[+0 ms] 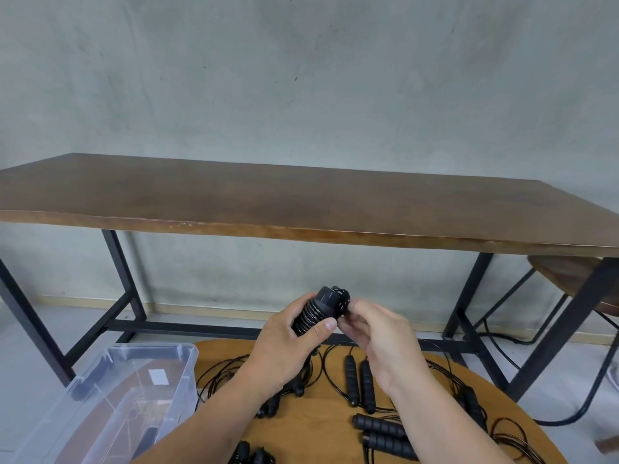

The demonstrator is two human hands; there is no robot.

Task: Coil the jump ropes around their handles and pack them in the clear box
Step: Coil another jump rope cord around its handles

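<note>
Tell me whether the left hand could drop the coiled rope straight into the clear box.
Probably yes: the left hand grips the coiled rope, and the clear box sits lidless, close by on its left, nothing between.

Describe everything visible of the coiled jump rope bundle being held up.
The coiled jump rope bundle is black: two handles side by side, thin dark cord wound tightly round them. It is raised above the round wooden table, tilted, caps pointing up and away. The left hand grips its lower part, thumb across the coils; the right hand pinches at its upper right end.
</note>
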